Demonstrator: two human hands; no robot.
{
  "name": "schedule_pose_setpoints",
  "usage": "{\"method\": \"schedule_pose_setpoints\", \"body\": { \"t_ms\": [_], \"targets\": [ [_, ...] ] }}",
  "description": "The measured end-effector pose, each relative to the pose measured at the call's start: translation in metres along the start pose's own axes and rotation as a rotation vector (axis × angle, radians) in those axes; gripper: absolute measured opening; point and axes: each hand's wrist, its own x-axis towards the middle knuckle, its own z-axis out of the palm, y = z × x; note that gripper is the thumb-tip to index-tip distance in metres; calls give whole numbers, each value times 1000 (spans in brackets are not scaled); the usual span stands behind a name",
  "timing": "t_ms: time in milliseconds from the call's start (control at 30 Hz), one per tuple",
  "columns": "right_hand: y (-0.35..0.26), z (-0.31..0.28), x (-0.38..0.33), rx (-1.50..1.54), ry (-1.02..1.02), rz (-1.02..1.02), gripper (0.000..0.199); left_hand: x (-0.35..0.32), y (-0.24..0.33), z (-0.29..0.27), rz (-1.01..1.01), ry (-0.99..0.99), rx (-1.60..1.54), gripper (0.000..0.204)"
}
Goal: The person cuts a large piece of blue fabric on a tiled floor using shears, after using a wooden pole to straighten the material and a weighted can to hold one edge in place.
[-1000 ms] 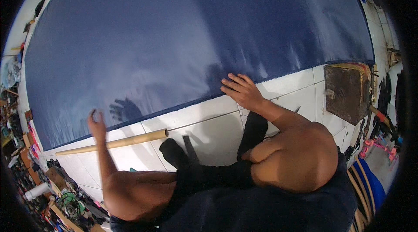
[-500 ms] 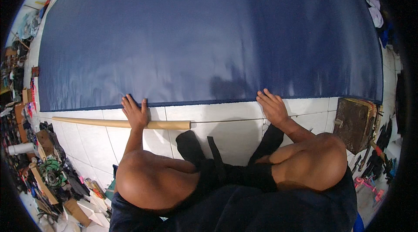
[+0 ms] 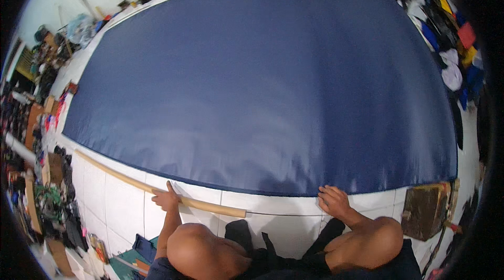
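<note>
Closest are the person's two bare knees (image 3: 212,251), bent, with dark footwear (image 3: 239,234) between them on the white tile floor (image 3: 123,211). By the left knee is a bit of a green mat (image 3: 122,265).

The left hand (image 3: 167,198) is on top of a long tan cardboard tube (image 3: 212,206). Its fingers are partly spread, and one digit sticks up toward the big blue sheet, stopping just short of it. I can't tell if the hand is squeezing the tube. The tube lies at a slant on the tiles, near the sheet but not under it.

The right hand (image 3: 334,201) has its fingers close together and bent. The tips are right at the near edge of the blue sheet (image 3: 262,91). I can't tell if they pinch it or just touch it.

A brown, boxy block (image 3: 425,211) is at the sheet's near right corner.

The sheet is spread out flat on the floor, past both hands. It is dark blue and a bit shiny, paler in the middle and darker on the right, with little wrinkles along the near edge. Its far edge dips near the right end.

Far back are a clear plastic bag (image 3: 81,30) on the left and a pale cloth (image 3: 451,71) on the right.
</note>
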Motion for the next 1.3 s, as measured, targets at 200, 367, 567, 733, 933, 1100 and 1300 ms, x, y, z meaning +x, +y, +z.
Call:
{"method": "schedule_pose_setpoints", "body": {
  "t_ms": [200, 367, 567, 733, 933, 1100, 1300],
  "targets": [
    [12, -22, 19, 31, -326, 252, 17, 54, -48, 58, 6, -112, -469, 61],
    [-10, -109, 163, 85, -481, 104, 31, 49, 2, 31, 110, 75, -754, 54],
    [-71, -61, 282, -87, -541, -214, 68, 5, 113, 11, 271, -284, -863, 56],
    [-94, 78, 260, -244, -166, -195, 72, -18, 120, 37, 613, 48, -149, 81],
    [-112, 115, 264, -193, -235, 83, 60, 12, 88, 51, 565, -51, 50, 95],
    [-105, 132, 316, -216, -190, 114, 57, 13, 81, 58, 578, -27, 23, 92],
    [-99, 138, 375, -163, -218, 344, 55, 10, 89, 54, 598, 3, 14, 91]
  ]
}}
